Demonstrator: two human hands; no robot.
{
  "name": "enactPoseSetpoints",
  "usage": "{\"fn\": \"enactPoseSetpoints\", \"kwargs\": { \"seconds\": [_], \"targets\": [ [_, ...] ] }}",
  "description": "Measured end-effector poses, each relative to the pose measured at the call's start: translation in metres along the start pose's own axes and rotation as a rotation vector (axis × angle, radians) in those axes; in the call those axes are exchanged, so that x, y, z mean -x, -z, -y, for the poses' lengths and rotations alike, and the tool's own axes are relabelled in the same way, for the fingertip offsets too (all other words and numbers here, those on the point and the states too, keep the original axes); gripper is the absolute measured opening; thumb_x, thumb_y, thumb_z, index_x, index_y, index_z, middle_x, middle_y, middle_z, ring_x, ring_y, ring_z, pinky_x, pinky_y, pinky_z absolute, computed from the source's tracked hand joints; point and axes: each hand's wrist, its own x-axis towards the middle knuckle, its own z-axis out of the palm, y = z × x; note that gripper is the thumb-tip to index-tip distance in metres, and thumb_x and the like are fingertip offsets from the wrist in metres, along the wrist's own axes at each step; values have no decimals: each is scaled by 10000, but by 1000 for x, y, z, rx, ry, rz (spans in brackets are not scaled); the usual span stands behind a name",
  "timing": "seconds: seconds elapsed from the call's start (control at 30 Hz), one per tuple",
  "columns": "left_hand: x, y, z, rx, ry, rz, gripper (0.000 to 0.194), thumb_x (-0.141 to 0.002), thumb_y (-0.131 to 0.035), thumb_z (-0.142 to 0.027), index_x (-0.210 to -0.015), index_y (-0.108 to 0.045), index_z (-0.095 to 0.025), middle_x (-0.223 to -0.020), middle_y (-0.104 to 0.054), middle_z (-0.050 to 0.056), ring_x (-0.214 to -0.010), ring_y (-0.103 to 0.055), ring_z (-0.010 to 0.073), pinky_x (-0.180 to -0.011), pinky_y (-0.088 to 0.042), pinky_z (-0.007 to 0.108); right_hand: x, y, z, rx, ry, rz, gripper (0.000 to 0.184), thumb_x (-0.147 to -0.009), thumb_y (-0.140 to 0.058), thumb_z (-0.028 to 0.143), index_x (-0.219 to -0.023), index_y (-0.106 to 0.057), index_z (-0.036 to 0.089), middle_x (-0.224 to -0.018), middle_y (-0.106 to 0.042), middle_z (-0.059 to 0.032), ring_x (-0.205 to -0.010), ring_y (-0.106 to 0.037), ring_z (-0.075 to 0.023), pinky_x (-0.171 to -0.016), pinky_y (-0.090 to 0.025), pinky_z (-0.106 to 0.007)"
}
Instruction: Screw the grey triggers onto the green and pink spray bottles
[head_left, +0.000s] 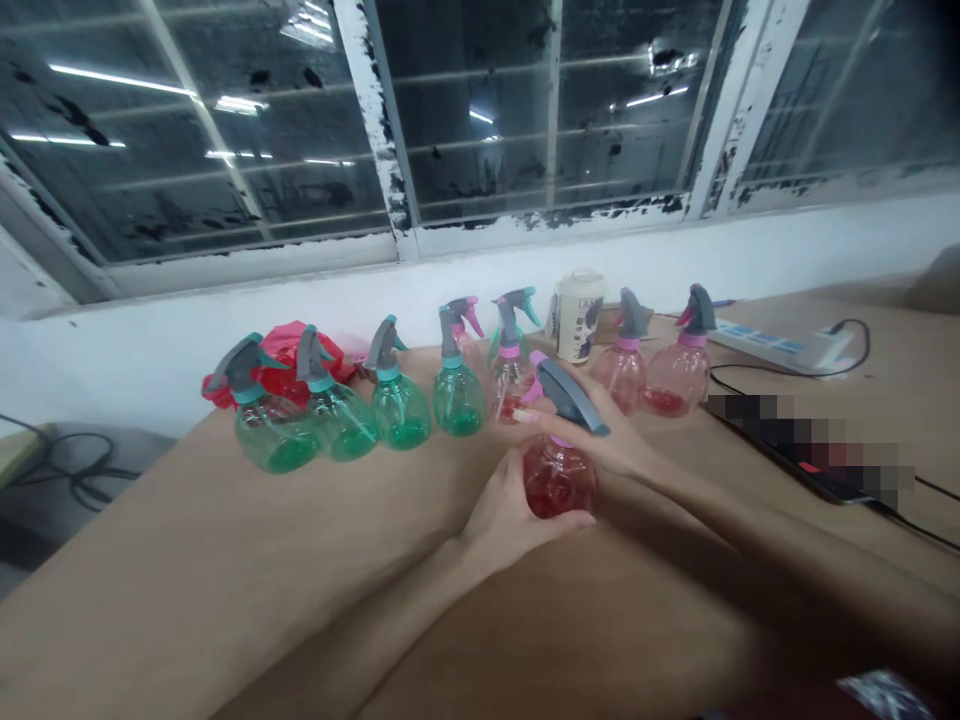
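Note:
Both my hands are on one pink spray bottle (559, 480) with a grey and pink trigger head, at the middle of the table. My left hand (506, 515) wraps the round body from the left and below, thumb stretched along the front. Around the neck, just under the spray head (571, 395), my right hand (600, 435) is closed; some of its fingers are hidden behind the bottle. Red liquid shows inside the body. Just beyond my hands stands another pink spray bottle (508, 378). Left of it is a green spray bottle (458, 400) with green liquid at the bottom.
More green bottles (341, 420) stand in a row on the left, before a red plastic bag (289, 350). Two pink bottles (676, 380) stand right. Behind are a paper cup (580, 315) and a power strip (780, 345). A phone (787, 450) with a cable lies right.

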Motion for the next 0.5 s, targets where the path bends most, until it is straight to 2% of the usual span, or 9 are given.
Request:
{"fn": "enactPoseSetpoints", "kwargs": {
  "seconds": [0.17, 0.37, 0.5],
  "targets": [
    [0, 0, 2, -10, -5, -2, 810, -663, -780, -457, -1338, -407, -211, -1361, -537, 120, -1254, -509, 317, -1028, -442, 500, -1, -11, -8, 2, 5, -81, 322, -833, -599, 527, -1016, -610, 262, -844, -645, -6, -792, -634, -213, -753, -537, -379],
    [-1, 2, -6, -69, 52, -9, 818, -633, -781, -465, -1341, -449, -224, -1331, -554, 127, -1234, -507, 377, -1001, -439, 565, 0, -9, -12, -32, 4, -53, 331, -822, -590, 563, -981, -620, 273, -851, -662, -17, -790, -642, -222, -755, -550, -393],
    [-2, 3, -8, -89, 77, -10, 793, -626, -774, -454, -1329, -469, -252, -1280, -586, 112, -1199, -529, 384, -972, -455, 579, -3, -7, -10, 0, 35, -13, 302, -824, -602, 543, -966, -614, 277, -815, -644, -8, -761, -633, -213, -762, -550, -398]
  ]
}}
